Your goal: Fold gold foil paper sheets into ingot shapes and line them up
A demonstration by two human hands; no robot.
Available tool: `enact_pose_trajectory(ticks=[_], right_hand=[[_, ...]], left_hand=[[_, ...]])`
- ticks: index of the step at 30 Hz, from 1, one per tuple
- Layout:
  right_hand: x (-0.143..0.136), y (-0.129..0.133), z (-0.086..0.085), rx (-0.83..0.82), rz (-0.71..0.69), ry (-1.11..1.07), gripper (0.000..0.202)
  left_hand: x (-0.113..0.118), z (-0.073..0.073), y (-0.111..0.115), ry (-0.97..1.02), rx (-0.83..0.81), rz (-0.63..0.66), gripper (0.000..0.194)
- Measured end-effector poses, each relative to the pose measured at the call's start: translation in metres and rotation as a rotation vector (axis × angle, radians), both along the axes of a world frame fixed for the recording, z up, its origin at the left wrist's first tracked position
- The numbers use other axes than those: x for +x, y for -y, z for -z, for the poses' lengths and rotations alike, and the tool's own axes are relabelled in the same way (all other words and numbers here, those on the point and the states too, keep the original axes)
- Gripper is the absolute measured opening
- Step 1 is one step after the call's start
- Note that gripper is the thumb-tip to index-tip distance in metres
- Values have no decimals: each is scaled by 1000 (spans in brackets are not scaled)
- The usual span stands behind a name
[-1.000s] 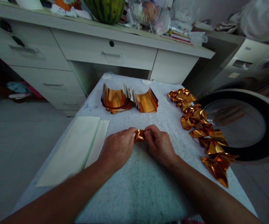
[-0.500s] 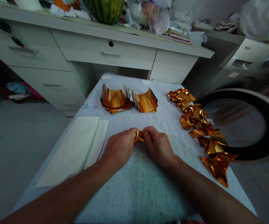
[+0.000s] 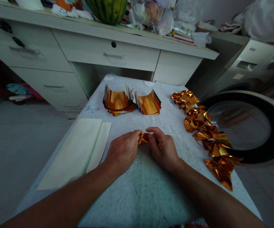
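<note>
Between my hands is a small crumpled piece of gold foil paper (image 3: 143, 138). My left hand (image 3: 124, 151) is closed on its left end, the thumb and fingers pinched together. At the right end, my right hand (image 3: 162, 148) grips it between thumb and curled fingers, with the index finger lifted a little off. Beyond the hands stand two curved stacks of gold foil sheets, a left stack (image 3: 117, 100) and a right stack (image 3: 149, 104). Folded gold foil pieces (image 3: 197, 118) lie in a row along the right side. The foil inside my fingers is hidden.
A cloth-covered table (image 3: 137, 190) holds everything, with folded pale paper (image 3: 72, 152) on its left. An open washing machine door (image 3: 243, 126) reaches to the table's right edge. Behind stands a white desk (image 3: 137, 57) with drawers, bearing a watermelon (image 3: 107, 11) and plastic bags.
My right index finger has lifted slightly from the foil. Both hands stay in nearly the same place, still holding the piece; the stacks and folded pieces have not moved.
</note>
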State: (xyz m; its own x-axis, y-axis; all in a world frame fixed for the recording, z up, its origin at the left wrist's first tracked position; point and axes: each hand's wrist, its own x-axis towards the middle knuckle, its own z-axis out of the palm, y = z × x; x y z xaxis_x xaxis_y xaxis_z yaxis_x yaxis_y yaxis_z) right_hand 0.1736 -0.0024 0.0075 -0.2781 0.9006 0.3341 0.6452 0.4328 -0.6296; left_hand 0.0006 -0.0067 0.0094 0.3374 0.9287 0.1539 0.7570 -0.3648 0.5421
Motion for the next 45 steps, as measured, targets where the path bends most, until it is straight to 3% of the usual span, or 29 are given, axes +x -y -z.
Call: enact_pose_trajectory(ticks=[5,11,13,19,23,30,34,39,45], right_hand=[[0,2,-1,24,-103,15,26],[4,0,-4,-40,-67,-22,24],[9,-2,-7,-71,-77,-45,27],[22,-9,-14,-18,-289,-85,45],[20,-11,-14,-67,-383,-150,35],[22,-16,-8,-224,-310,-306,2],[25,-18,-7,-440,-272,-513,17],[30,-20,-5,-659,-271,-719,19],[33,-22,0,-752,-361,-860,21]], left_hand=[[-2,1,-1,-36,-2,11,27],[-3,-1,-3,3,-58,30,26],[-4,-4,-4,36,-99,-30,25],[-9,-16,-7,188,-228,-100,16],[-11,-16,-7,255,-249,-84,15],[-15,-15,-7,356,-129,-54,34],[-17,-17,-5,487,-38,-22,29],[-20,-18,-5,685,-282,70,16],[-18,-13,-8,1052,-609,146,18]])
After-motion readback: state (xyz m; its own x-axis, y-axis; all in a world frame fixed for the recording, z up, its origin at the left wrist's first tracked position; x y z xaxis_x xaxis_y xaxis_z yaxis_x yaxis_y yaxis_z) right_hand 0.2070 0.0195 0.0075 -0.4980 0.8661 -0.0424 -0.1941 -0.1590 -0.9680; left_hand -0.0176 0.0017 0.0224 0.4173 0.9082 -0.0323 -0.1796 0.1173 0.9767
